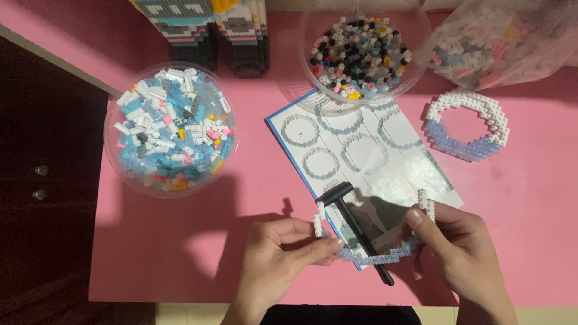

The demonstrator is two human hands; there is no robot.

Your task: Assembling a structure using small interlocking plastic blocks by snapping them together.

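Pink table point(198, 253) carries all. Two clear bowls point(170, 129) of tiny bricks, sorted by colour. One instruction sheet point(361, 150) flat for reference. One finished brick ring point(468, 126) parked aside. Left hand point(283, 253), right hand point(460, 247) pinch ends of half-built arc point(373, 257), held above black tool point(355, 225).

Light is fairly bright and warm, falling from the upper right of the frame, so soft-edged shadows stretch toward the lower left across the pink counter point(241, 253). The left edge sinks into near-black. Mild glare whitens the instruction sheet point(385, 174). Focus is slightly soft throughout, grainier at the upper right.
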